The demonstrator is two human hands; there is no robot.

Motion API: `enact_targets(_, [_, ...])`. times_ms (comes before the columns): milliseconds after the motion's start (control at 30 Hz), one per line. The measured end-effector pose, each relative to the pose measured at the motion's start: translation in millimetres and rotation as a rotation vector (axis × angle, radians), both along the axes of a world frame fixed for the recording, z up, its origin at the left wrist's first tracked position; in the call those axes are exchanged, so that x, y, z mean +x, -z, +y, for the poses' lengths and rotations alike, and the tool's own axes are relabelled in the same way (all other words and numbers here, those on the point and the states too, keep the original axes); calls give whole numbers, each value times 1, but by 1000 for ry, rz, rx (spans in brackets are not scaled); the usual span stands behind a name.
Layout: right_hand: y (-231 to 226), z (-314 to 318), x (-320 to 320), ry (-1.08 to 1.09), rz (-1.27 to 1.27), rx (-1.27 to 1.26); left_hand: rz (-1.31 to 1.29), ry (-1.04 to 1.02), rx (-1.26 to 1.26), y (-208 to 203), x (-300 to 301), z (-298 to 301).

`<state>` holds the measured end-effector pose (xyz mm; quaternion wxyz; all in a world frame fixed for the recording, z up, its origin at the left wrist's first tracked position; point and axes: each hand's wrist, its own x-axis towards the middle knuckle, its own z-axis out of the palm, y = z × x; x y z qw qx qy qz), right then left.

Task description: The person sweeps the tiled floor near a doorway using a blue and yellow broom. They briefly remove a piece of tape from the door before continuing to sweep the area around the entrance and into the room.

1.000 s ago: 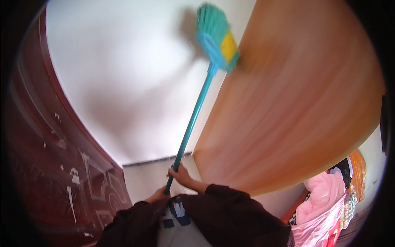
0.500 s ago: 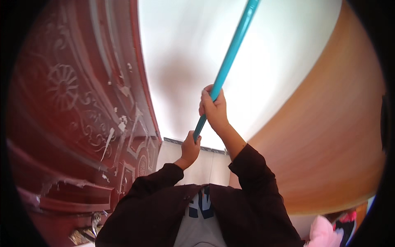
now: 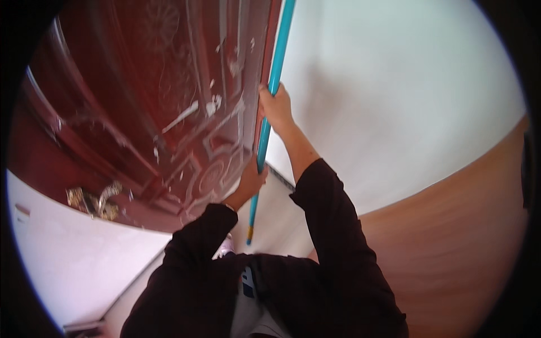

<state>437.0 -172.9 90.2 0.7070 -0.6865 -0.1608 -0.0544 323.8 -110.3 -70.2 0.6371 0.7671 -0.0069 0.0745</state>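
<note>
A long teal pole (image 3: 279, 62) slants through the middle of the view, its top running out past the upper edge. My right hand (image 3: 276, 107) is wrapped round it at the higher grip. Lower down, my left hand (image 3: 252, 177) also grips the pole, the fingers partly hidden. Below that hand the shaft continues to a yellow band near its bottom end, above the floor (image 3: 282, 219). Whatever sits at the pole's upper end is out of view.
A carved dark-red door (image 3: 169, 112) with peeling white scraps stands close on the left, its ornate handle (image 3: 98, 201) low down. A white wall (image 3: 406, 101) is ahead and right. A brown wooden surface (image 3: 434, 259) curves along the right. One shoe (image 3: 225, 245) shows beside my sleeve.
The view has swung left, so more of the door and its handle show. Both hands keep hold of the pole, now steeper and alongside the door's edge; its lower end has come into sight.
</note>
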Motion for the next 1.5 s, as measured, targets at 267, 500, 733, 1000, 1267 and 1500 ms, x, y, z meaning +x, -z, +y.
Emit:
enact_targets(267, [122,41,-64,-21,265,47,277,21,173,71,-100,58])
enact_targets(500, [223,86,-162,-93,634,180,484,-115,323,146,-229,108])
enact_targets(733, [289,92,-254,-97,1091,319,646,-176,706,105,-345,123])
enact_targets(1000, [355,77,-337,423,1297,577,54,30,1197,37,-396,135])
enact_targets(1267, [395,11,-299,667,1408,996,429,-143,76,52,-406,132])
enact_targets(1500, [442,-67,-277,709,1350,1131,12,-137,-403,-16,-316,118])
